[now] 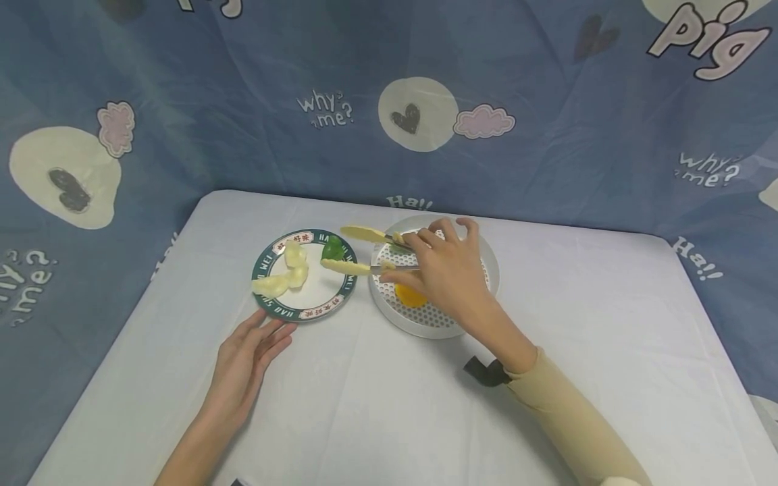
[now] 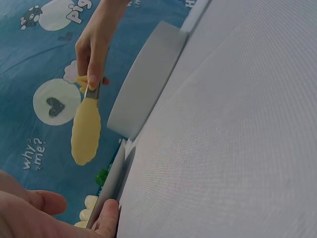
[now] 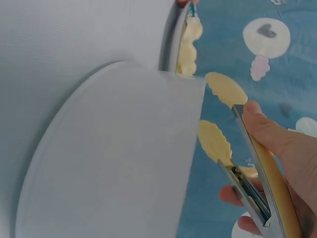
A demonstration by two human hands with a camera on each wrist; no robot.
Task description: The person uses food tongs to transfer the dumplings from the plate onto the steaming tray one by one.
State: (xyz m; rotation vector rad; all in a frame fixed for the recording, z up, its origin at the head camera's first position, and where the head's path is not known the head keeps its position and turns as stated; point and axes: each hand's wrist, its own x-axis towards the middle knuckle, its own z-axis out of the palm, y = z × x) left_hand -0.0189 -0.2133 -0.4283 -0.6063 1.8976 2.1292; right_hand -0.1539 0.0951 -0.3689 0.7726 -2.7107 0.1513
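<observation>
My right hand (image 1: 446, 266) grips metal tongs (image 3: 270, 178) with yellow scalloped tips, held apart with nothing seen between them. The tips hover over the right side of a green-rimmed plate (image 1: 319, 312). On that plate lie pale yellow pieces (image 1: 271, 286) and a green piece (image 1: 333, 248); their exact kind is unclear. Fingers of my left hand (image 1: 246, 361) touch the plate's near-left edge, and in the left wrist view the thumb stands off from it. Beneath my right hand is a round white container (image 1: 419, 331) with a perforated insert, holding an orange-yellow piece (image 1: 410, 295) and something green, partly hidden.
A white cloth covers the table (image 1: 365, 405). Behind it hangs a blue printed curtain (image 1: 261, 121). A black strap-like piece (image 1: 486, 371) shows at my right wrist, and a small dark object (image 1: 239, 482) peeks in at the bottom edge.
</observation>
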